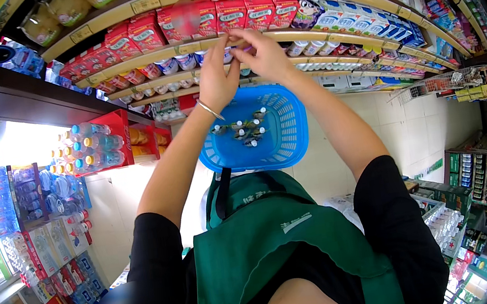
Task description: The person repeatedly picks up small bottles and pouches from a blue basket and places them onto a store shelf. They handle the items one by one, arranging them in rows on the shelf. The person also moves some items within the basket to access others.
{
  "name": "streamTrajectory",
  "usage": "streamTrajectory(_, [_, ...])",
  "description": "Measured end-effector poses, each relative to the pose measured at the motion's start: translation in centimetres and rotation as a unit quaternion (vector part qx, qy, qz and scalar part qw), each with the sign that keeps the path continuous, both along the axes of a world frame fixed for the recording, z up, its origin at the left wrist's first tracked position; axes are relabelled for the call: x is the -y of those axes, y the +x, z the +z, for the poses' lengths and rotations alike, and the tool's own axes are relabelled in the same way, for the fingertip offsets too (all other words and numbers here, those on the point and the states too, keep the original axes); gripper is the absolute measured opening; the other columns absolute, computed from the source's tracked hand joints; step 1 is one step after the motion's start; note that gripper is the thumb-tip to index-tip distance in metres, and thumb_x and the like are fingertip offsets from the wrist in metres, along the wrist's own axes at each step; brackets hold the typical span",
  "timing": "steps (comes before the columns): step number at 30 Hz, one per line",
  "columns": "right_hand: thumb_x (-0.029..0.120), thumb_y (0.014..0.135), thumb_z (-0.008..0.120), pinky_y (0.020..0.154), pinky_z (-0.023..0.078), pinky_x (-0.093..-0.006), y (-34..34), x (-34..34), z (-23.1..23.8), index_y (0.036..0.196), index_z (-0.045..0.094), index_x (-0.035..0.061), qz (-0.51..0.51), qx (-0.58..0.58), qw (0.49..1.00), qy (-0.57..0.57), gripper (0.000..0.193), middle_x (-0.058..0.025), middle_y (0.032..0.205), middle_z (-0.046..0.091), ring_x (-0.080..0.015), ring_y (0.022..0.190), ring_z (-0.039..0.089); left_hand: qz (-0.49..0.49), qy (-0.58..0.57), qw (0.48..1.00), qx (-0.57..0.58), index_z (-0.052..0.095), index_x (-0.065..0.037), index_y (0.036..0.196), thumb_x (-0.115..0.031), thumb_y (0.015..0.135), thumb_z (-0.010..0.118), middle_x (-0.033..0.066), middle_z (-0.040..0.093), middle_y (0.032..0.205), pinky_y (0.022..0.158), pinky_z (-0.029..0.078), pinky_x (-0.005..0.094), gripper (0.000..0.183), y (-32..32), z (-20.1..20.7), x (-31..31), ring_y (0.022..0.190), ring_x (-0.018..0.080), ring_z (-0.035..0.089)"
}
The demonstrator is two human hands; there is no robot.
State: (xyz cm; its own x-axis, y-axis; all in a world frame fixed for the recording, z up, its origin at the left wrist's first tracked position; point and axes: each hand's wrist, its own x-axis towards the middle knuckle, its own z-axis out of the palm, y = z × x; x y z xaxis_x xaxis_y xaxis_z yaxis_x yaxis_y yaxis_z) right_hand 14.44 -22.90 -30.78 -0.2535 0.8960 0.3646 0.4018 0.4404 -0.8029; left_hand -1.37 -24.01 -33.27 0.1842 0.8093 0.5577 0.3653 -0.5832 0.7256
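Both hands are raised in front of the shelf edge, their fingertips close together. My left hand points upward with its fingers stretched out, and a bracelet circles the wrist. My right hand bends inward, thumb and fingers apart. Nothing held shows clearly in either hand. Just behind the fingertips stands a row of red cartons. Below the hands is a blue plastic basket with slotted sides. Several small dark bottles with white caps stand inside it.
Shelves curve across the far side, with cups beneath the cartons and blue-white packs at right. A red crate and bottled drinks stand left. A wire basket juts out at right. My green apron hangs near the basket.
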Motion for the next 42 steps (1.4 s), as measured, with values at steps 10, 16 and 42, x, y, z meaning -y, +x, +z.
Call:
streamTrajectory(10, [0.015, 0.084, 0.067, 0.084, 0.051, -0.0432, 5.3, 6.6, -24.6, 0.116, 0.061, 0.0059, -0.083, 0.225, 0.958, -0.159, 0.034, -0.0142, 0.114, 0.061, -0.0338, 0.104, 0.060, 0.005, -0.265, 0.955, -0.131, 0.058, -0.001, 0.120, -0.015, 0.086, 0.063, 0.0201, 0.060, 0.118, 0.094, 0.045, 0.0444, 0.037, 2.4, -21.6, 6.8, 0.109, 0.0380, 0.055])
streamTrajectory(16, [0.007, 0.079, 0.068, 0.089, 0.049, -0.0419, 8.0, 8.8, -33.7, 0.116, 0.062, 0.0099, -0.159, 0.263, 0.926, -0.219, 0.037, -0.0119, 0.117, 0.061, -0.0337, 0.109, 0.055, -0.002, -0.310, 0.932, -0.189, 0.059, -0.002, 0.120, -0.018, 0.086, 0.063, 0.0180, 0.061, 0.117, 0.094, 0.044, 0.0454, 0.038, 5.8, -31.0, 7.4, 0.107, 0.0379, 0.056])
streamTrajectory(42, [0.014, 0.085, 0.067, 0.069, 0.049, -0.0370, 8.3, 7.2, -16.8, 0.098, 0.066, 0.0009, -0.075, 0.016, 0.985, -0.157, 0.018, -0.0122, 0.093, 0.065, -0.0310, 0.081, 0.062, -0.060, -0.444, 0.893, -0.036, 0.064, -0.003, 0.116, -0.020, 0.079, 0.074, 0.0134, 0.070, 0.093, 0.068, 0.053, 0.0316, 0.041, 5.2, -16.5, 4.6, 0.073, 0.0199, 0.068])
